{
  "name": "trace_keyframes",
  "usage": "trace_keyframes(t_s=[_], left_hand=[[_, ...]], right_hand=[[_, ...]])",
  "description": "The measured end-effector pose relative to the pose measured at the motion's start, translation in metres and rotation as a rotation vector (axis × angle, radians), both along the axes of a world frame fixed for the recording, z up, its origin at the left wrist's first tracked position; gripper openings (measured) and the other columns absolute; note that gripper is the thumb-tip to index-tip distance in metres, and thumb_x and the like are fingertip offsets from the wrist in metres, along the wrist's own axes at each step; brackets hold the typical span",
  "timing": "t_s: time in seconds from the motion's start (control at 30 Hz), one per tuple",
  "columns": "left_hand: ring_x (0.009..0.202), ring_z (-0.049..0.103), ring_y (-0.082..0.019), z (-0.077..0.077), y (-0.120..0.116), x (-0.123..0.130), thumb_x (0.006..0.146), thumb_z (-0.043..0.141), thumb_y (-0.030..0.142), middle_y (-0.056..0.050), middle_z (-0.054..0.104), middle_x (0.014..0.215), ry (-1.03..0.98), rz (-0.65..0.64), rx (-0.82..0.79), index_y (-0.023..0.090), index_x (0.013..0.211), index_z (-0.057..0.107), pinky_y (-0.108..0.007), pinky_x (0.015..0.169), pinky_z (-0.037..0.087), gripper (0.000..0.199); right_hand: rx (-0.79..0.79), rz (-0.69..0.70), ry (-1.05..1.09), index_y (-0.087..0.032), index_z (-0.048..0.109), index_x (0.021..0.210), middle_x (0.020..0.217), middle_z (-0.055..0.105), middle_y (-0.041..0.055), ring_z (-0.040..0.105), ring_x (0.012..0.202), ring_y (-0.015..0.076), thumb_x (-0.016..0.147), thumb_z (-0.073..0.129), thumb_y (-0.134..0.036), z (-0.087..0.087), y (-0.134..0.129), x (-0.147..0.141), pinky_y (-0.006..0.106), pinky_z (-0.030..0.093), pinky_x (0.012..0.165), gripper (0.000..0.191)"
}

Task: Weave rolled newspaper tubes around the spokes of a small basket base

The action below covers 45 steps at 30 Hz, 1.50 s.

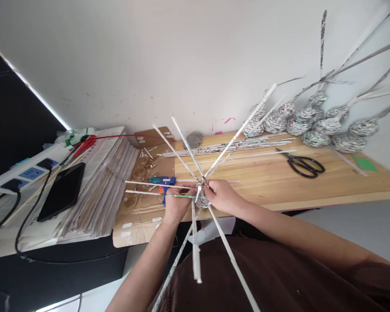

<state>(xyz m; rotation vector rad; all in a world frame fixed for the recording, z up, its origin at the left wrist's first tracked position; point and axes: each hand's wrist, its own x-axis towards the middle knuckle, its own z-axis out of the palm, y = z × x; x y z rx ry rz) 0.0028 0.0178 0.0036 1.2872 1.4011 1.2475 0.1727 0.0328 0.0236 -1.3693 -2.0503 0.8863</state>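
Observation:
Both hands meet at a small weaving of rolled newspaper tubes (202,200), held just above the table's front edge. Its long paper spokes fan out on all sides, several pointing away from me and several down toward my lap. My left hand (178,200) grips the woven centre from the left, its fingers curled around the spokes there. From the right, my right hand (222,196) pinches the weaving near the middle where the spokes cross. A short white strip end stands up between my hands. The fingertips are partly hidden behind the tubes.
Black-handled scissors (304,166) lie right on the wooden table (273,186). Loose paper tubes (227,145) lie along the back, with woven gourd shapes (315,125) at back right. A blue glue gun (164,181) rests on cardboard (136,223). Left are stacked newspapers (97,195), a phone (62,191) and a power strip (29,171).

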Motion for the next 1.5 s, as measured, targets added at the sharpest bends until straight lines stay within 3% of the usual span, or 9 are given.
trace_keyframes(t_s=[0.33, 0.43, 0.67, 0.8, 0.93, 1.07, 1.17, 1.27, 1.5], left_hand=[[0.059, 0.066, -0.015, 0.002, -0.006, 0.008, 0.069, 0.077, 0.028, -0.004, 0.073, 0.068, 0.017, 0.044, -0.012, 0.016, 0.074, 0.069, -0.022, 0.055, 0.049, 0.015], [0.06, 0.067, -0.016, 0.001, -0.006, 0.007, 0.07, 0.076, 0.028, -0.004, 0.073, 0.068, 0.075, 0.096, -0.001, 0.017, 0.074, 0.07, -0.023, 0.056, 0.05, 0.013], [0.063, 0.069, -0.018, -0.007, -0.001, 0.003, 0.067, 0.078, 0.031, -0.005, 0.075, 0.072, 0.038, 0.087, 0.039, 0.017, 0.076, 0.07, -0.026, 0.059, 0.053, 0.018], [0.066, 0.07, -0.019, -0.007, -0.004, 0.005, 0.071, 0.076, 0.033, -0.006, 0.076, 0.075, -0.005, 0.031, 0.039, 0.016, 0.084, 0.072, -0.027, 0.062, 0.054, 0.022], [0.06, 0.068, -0.017, -0.001, -0.006, 0.006, 0.07, 0.076, 0.029, -0.004, 0.074, 0.068, 0.067, 0.071, 0.041, 0.017, 0.083, 0.072, -0.024, 0.056, 0.051, 0.018], [0.062, 0.07, -0.019, 0.002, -0.005, 0.007, 0.071, 0.075, 0.029, -0.004, 0.075, 0.07, 0.009, 0.109, 0.028, 0.018, 0.082, 0.073, -0.026, 0.059, 0.054, 0.016], [0.072, 0.073, -0.021, 0.0, -0.004, 0.009, 0.07, 0.076, 0.029, -0.006, 0.078, 0.081, -0.103, 0.099, 0.082, 0.018, 0.081, 0.073, -0.03, 0.071, 0.058, 0.015], [0.068, 0.072, -0.02, -0.001, -0.005, 0.012, 0.069, 0.077, 0.029, -0.005, 0.078, 0.077, -0.123, 0.127, 0.092, 0.019, 0.078, 0.072, -0.03, 0.067, 0.058, 0.015], [0.071, 0.072, -0.02, 0.001, -0.008, 0.01, 0.073, 0.073, 0.024, -0.004, 0.078, 0.079, 0.074, 0.182, 0.162, 0.02, 0.079, 0.075, -0.029, 0.069, 0.057, 0.008]], right_hand=[[0.22, 0.016, -0.207, -0.018, 0.067, 0.074, 0.069, 0.07, 0.0069, 0.063, 0.063, 0.019, 0.092, 0.053, -0.03, 0.006, -0.003, 0.005, 0.028, 0.036, 0.058, 0.025], [0.282, -0.004, -0.084, -0.019, 0.07, 0.083, 0.078, 0.073, 0.0052, 0.064, 0.072, 0.0188, 0.087, 0.06, -0.026, 0.013, -0.003, 0.01, 0.027, 0.04, 0.065, 0.013], [-0.018, 0.091, 0.331, -0.018, 0.068, 0.083, 0.076, 0.071, 0.0018, 0.061, 0.065, 0.0129, 0.088, 0.057, -0.025, 0.012, 0.003, 0.009, 0.023, 0.043, 0.06, 0.014], [-0.015, 0.022, 0.322, -0.019, 0.067, 0.097, 0.079, 0.074, 0.0003, 0.064, 0.066, 0.0127, 0.081, 0.066, -0.022, 0.011, 0.007, 0.002, 0.024, 0.045, 0.064, 0.017], [0.068, 0.036, 0.273, -0.02, 0.066, 0.086, 0.064, 0.065, -0.003, 0.058, 0.056, 0.0112, 0.08, 0.065, -0.021, 0.01, 0.011, -0.003, 0.023, 0.042, 0.058, 0.006], [0.123, -0.057, 0.432, -0.02, 0.06, 0.083, 0.072, 0.065, -0.0008, 0.059, 0.06, 0.0119, 0.083, 0.06, -0.024, 0.008, 0.01, -0.005, 0.024, 0.045, 0.058, 0.004], [0.035, -0.115, 0.628, -0.02, 0.057, 0.088, 0.081, 0.067, 0.0018, 0.062, 0.066, 0.0132, 0.085, 0.059, -0.027, 0.006, 0.008, -0.007, 0.024, 0.049, 0.061, 0.007], [-0.092, -0.124, 0.793, -0.02, 0.055, 0.095, 0.083, 0.069, 0.0027, 0.067, 0.072, 0.0156, 0.082, 0.062, -0.028, 0.003, 0.011, -0.008, 0.028, 0.053, 0.068, 0.017], [-0.003, -0.13, 0.568, -0.018, 0.063, 0.087, 0.081, 0.07, 0.0027, 0.066, 0.072, 0.0163, 0.078, 0.067, -0.025, -0.004, 0.013, -0.001, 0.028, 0.052, 0.068, 0.012]])
